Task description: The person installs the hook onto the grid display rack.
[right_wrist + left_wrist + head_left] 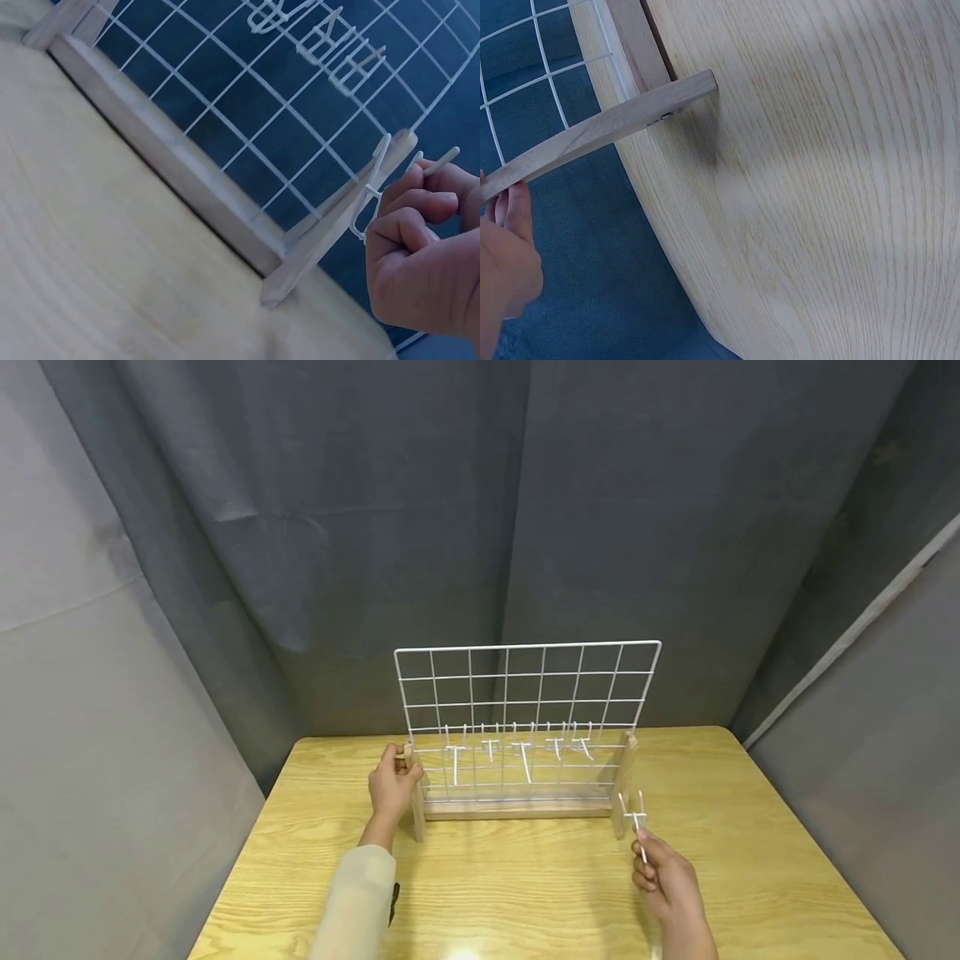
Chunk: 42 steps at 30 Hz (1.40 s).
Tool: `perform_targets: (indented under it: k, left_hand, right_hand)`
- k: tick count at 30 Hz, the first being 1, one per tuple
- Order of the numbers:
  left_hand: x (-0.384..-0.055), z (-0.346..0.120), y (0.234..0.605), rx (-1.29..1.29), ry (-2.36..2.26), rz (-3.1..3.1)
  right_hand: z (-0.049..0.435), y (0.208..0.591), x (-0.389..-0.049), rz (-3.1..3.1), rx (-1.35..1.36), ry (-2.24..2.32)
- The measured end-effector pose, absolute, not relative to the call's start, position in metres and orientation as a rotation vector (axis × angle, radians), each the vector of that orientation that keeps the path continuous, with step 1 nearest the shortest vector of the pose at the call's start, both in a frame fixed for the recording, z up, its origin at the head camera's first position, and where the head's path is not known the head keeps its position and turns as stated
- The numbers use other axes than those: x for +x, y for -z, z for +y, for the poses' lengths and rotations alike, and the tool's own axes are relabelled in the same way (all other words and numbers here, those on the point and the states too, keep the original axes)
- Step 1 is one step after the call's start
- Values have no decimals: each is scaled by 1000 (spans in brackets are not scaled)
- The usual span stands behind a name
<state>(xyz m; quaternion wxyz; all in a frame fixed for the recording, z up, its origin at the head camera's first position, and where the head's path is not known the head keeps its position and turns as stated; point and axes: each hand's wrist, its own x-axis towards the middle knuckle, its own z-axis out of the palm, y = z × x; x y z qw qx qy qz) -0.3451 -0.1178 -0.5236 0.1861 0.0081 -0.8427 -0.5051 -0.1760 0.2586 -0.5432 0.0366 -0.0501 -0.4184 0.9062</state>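
Note:
A white wire grid panel [525, 687] stands upright in a wooden frame [517, 811] on the table. Several white wire hooks [525, 760] hang in a row across its middle. My left hand [392, 787] grips the top of the frame's left post [592, 135], thumb on one side and fingers on the other. Off the frame's right post [622, 785], my right hand [667, 877] pinches a white wire hook [367, 195] by its straight prong. That hook's two-pronged end points up and away from the hand in the head view.
The wood-grain table [510, 893] extends in front of the frame and to both sides. Dark grey curtains [390, 543] hang close behind it, with lighter grey cloth [97, 677] at the left and right.

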Motion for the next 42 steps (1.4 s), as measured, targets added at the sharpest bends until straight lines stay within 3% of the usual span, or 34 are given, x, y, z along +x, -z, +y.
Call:
perform_targets:
  k: [10, 26, 42]
  left_hand:
    - [-343, -117, 524, 29, 1438, -2369]
    - [-345, -120, 526, -15, 1386, -2339]
    - [-344, -119, 525, 14, 1425, -2327]
  right_hand:
    - [255, 520, -188, -1140, 105, -2904]
    - [249, 484, -221, -853, 255, -3065]
    - [252, 474, -243, -547, 281, -3201]
